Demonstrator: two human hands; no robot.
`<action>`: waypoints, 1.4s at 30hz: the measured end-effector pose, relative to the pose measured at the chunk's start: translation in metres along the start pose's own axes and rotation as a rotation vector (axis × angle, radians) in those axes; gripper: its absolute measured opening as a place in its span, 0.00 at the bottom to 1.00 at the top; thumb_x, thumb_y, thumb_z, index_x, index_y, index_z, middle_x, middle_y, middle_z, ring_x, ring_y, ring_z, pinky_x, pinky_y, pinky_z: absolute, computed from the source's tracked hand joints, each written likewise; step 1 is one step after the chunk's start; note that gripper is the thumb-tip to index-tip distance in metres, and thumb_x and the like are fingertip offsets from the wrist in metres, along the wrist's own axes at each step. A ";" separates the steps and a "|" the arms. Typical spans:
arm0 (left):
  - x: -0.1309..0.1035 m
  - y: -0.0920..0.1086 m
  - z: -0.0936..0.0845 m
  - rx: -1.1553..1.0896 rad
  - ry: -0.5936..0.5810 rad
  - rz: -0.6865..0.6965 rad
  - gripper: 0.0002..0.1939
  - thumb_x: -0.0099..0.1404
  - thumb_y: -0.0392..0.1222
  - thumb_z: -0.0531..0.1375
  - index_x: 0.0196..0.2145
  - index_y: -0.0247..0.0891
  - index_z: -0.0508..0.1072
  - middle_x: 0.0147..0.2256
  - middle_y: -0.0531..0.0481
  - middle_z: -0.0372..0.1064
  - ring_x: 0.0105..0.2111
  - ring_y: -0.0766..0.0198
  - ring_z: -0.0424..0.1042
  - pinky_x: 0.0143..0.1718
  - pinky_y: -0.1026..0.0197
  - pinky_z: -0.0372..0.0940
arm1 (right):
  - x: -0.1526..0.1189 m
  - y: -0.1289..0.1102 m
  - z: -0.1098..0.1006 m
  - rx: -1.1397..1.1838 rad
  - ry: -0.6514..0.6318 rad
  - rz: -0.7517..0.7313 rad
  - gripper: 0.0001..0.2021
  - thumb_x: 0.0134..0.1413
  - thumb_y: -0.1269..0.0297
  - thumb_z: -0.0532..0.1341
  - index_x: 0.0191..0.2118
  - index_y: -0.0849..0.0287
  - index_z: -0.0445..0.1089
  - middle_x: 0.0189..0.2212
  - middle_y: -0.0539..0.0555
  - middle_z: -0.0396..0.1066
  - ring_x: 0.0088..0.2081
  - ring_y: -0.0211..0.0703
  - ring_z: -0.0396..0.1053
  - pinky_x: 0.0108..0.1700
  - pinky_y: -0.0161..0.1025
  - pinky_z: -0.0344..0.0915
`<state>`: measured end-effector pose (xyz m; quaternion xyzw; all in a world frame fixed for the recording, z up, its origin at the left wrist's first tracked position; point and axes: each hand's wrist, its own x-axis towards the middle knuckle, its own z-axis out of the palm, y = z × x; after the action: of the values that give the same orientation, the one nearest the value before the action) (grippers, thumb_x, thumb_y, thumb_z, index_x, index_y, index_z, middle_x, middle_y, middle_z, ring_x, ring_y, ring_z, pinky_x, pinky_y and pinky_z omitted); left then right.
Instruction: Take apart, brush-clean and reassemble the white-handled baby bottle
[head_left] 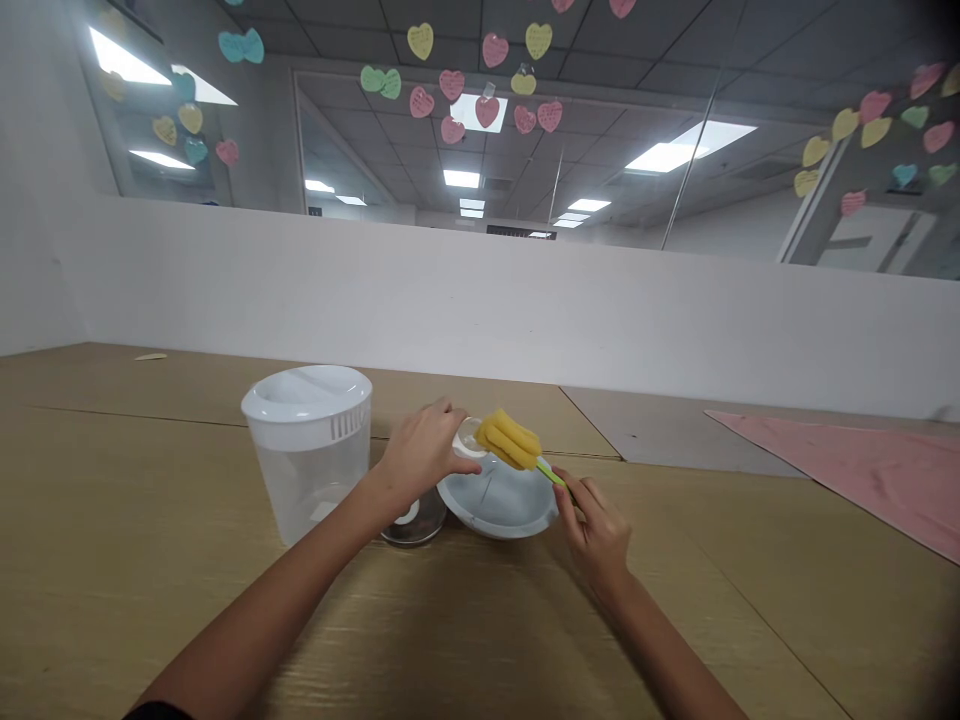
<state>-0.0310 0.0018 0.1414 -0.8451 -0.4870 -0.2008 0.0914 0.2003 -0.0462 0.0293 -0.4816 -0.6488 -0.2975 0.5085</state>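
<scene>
My left hand (429, 447) is closed around a small clear cup (469, 437), its mouth turned toward the right. A sponge brush with a yellow head (510, 438) and a green handle is in my right hand (598, 525), the fingers pinched on the handle. The sponge touches or lies just at the cup's mouth; whether it reaches inside I cannot tell. Both are held above a pale, wide bowl (504, 505). Partly behind my left forearm, a clear round vessel or lid (420, 525) with a dark look rests on the table.
Left of my hands stands a translucent plastic bucket (306, 455) with a white lid. A pink cloth (862, 470) lies at the right on the brown-covered table (480, 640). Behind the table rises a white wall (450, 295) below glass with heart-shaped notes.
</scene>
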 end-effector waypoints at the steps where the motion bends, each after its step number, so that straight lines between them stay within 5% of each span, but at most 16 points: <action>1: 0.000 0.000 0.000 0.017 0.006 0.004 0.28 0.49 0.58 0.63 0.44 0.41 0.69 0.38 0.48 0.66 0.38 0.56 0.69 0.30 0.63 0.60 | 0.001 0.000 0.000 -0.012 -0.006 -0.014 0.11 0.59 0.65 0.54 0.41 0.61 0.73 0.22 0.50 0.67 0.20 0.29 0.61 0.24 0.27 0.56; 15: 0.000 -0.011 0.005 0.094 0.088 0.091 0.20 0.52 0.44 0.65 0.44 0.44 0.69 0.38 0.47 0.63 0.40 0.57 0.65 0.30 0.64 0.56 | 0.003 0.007 -0.002 -0.224 0.018 -0.273 0.09 0.57 0.64 0.58 0.40 0.60 0.74 0.17 0.48 0.64 0.19 0.30 0.58 0.24 0.31 0.52; 26: -0.006 0.010 0.002 0.257 0.085 0.221 0.11 0.60 0.28 0.53 0.40 0.37 0.68 0.36 0.45 0.64 0.38 0.58 0.65 0.31 0.62 0.59 | 0.006 0.008 -0.008 -0.334 0.016 -0.403 0.08 0.56 0.63 0.59 0.38 0.59 0.74 0.16 0.47 0.64 0.18 0.30 0.58 0.23 0.33 0.50; 42: -0.010 0.018 -0.003 0.288 0.077 0.250 0.12 0.63 0.26 0.48 0.38 0.34 0.67 0.35 0.43 0.65 0.38 0.56 0.65 0.30 0.60 0.58 | 0.002 0.007 -0.008 -0.240 -0.042 -0.373 0.10 0.56 0.66 0.60 0.43 0.60 0.72 0.18 0.48 0.65 0.20 0.31 0.61 0.25 0.33 0.52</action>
<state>-0.0204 -0.0162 0.1401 -0.8689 -0.3982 -0.1483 0.2539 0.2101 -0.0498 0.0329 -0.4165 -0.6970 -0.4513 0.3702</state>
